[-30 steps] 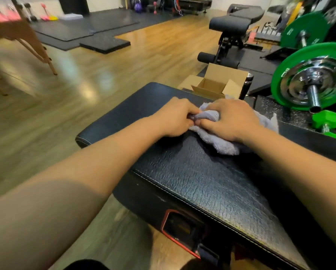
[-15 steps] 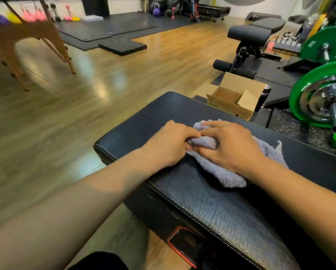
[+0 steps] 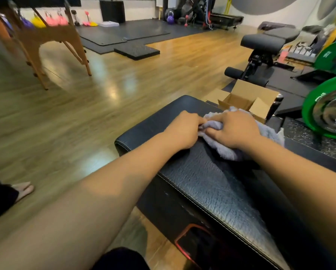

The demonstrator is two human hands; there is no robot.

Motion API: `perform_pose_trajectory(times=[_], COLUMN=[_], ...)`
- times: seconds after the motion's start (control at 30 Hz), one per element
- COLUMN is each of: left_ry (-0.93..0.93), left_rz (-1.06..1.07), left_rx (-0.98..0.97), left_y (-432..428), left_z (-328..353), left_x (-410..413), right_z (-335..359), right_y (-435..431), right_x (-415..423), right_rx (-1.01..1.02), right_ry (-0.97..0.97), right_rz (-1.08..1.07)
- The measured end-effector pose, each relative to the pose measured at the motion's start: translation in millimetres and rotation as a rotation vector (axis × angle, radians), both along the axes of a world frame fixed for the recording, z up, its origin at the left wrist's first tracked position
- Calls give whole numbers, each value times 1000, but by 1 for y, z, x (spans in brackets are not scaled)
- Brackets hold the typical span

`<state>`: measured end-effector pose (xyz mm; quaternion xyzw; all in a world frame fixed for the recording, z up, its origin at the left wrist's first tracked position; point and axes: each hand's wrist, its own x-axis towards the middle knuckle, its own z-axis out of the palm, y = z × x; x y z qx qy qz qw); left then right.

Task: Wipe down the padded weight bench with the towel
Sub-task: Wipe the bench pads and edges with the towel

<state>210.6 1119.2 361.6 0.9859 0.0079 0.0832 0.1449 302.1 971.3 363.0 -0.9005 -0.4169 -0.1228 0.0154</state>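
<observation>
a padded black weight bench (image 3: 212, 184) runs from the centre of the frame down to the lower right corner, its cracked top edged with pale stitching; a grey towel (image 3: 270, 133) lies bunched on the pad near its far end, right of centre; both bare forearms reach in from the bottom edge and meet at the towel; the left hand (image 3: 182, 131) rests on the pad with its fingers curled in, pinching the towel's near-left fold; the right hand (image 3: 234, 129) sits on top of the cloth, fingers curled round a gathered ridge of it, palm pressing it to the bench; the two hands touch at the knuckles; just beyond the towel an open cardboard box (image 3: 239, 102) stands on the floor, with a dark bottle (image 3: 275, 107) upright at its right side; a green weight plate (image 3: 309, 112) on a chrome hub fills the right edge; a second black bench (image 3: 262, 42) stands in the upper right; a wooden table (image 3: 50, 36) is in the upper left, black floor mats (image 3: 124, 34) lie behind it at top centre; a bare foot (image 3: 23, 189) shows at the left edge on the wooden floor (image 3: 124, 84).
</observation>
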Motion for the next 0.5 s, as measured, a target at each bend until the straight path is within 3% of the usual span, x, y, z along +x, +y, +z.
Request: perform_pose_trajectory(times=[0.1,0.23,0.4,0.5], left_ry=[-10,-50,16,-41], left_rz=[-30,-75,-53,-6], left_rx=[22,-135,-36,-22], left_y=[-4,-6,5,22], left_z=[-6,-10,-2,1], left_x=[-79,-168,-138,-101], right_z=[8,7,4,-2], right_y=[-16,-28,-17,4], right_x=[-67,-133,-113,-79], right_rx=[64,109,206,198], right_ry=[91,126,149,175], right_rz=[200,395,419,356])
